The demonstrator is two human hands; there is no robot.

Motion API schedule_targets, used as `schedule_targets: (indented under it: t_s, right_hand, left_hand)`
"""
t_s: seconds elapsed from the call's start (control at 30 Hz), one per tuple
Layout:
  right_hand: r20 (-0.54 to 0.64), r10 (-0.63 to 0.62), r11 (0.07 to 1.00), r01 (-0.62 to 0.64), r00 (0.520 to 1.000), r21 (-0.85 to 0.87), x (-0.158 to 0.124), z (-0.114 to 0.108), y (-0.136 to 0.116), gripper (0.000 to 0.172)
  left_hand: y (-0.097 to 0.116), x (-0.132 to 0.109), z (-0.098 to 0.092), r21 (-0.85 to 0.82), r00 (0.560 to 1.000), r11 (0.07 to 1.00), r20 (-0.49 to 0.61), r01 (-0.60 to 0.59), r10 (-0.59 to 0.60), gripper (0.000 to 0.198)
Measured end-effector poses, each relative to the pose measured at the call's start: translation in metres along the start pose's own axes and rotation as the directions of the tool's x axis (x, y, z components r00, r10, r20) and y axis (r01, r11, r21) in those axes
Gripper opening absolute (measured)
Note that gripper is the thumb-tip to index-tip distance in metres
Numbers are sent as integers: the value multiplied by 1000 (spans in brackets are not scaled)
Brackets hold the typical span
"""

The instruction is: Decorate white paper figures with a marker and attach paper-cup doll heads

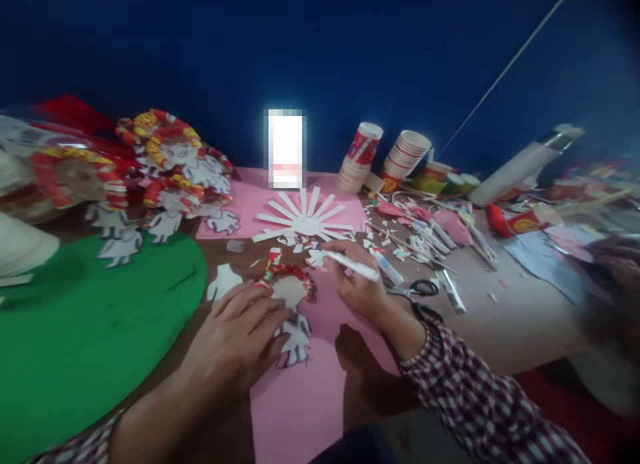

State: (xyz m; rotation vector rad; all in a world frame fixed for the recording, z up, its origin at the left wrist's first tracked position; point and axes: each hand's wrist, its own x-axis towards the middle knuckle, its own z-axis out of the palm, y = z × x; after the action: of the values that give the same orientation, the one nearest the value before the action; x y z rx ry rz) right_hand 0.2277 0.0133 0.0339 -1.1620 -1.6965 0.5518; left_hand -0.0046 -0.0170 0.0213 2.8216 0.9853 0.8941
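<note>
A white-barrelled marker (354, 267) with a dark purple tip is pinched in my right hand (361, 287), its tip pointing left. My left hand (250, 324) lies flat, fingers stretched, over the left side of a paper doll (294, 341) outlined in purple. A red, patterned curved band (295, 271) arches over the doll's plain round head. Beneath the doll is a sheet of pink paper (295, 417). Beside my left fingers sits a white cut-out body (224, 281). Black-handled scissors (423, 289) lie just right of my right wrist.
A green round board (100, 331) fills the left, with finished paper dolls (170, 207) behind it. A white paper fan shape (306, 223), a lit phone (285, 147), paper-cup stacks (363, 154) and scraps (400, 241) stand or lie behind. A blurred person's hand (617, 267) is at right.
</note>
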Motion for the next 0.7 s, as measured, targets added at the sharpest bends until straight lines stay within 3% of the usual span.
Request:
schedule_targets:
  t_s: [0.13, 0.37, 0.47, 0.53, 0.6, 0.7]
  right_hand:
    - [1, 181, 970, -178, 984, 163, -9, 16, -5, 9]
    - [101, 209, 947, -228, 973, 225, -17, 31, -11, 9]
    - [122, 250, 918, -275, 961, 284, -7, 31, -11, 12]
    - [86, 253, 912, -267, 964, 311, -2, 31, -11, 13]
    - [48, 290, 893, -288, 956, 347, -2, 31, -10, 16]
    - [109, 359, 836, -371, 927, 404, -8, 32, -7, 17]
  left_hand:
    - [8, 2, -5, -10, 996, 997, -49, -71, 71, 12]
    - [27, -4, -3, -149, 924, 912, -51, -383, 380, 30]
    - [18, -5, -4, -146, 945, 935, -102, -322, 310, 23]
    - [9, -5, -7, -129, 977, 973, -119, -193, 178, 15]
    - [4, -4, -9, -105, 993, 992, -100, -74, 64, 8]
    - [4, -4, -9, -37, 998, 999, -60, -14, 12, 12]
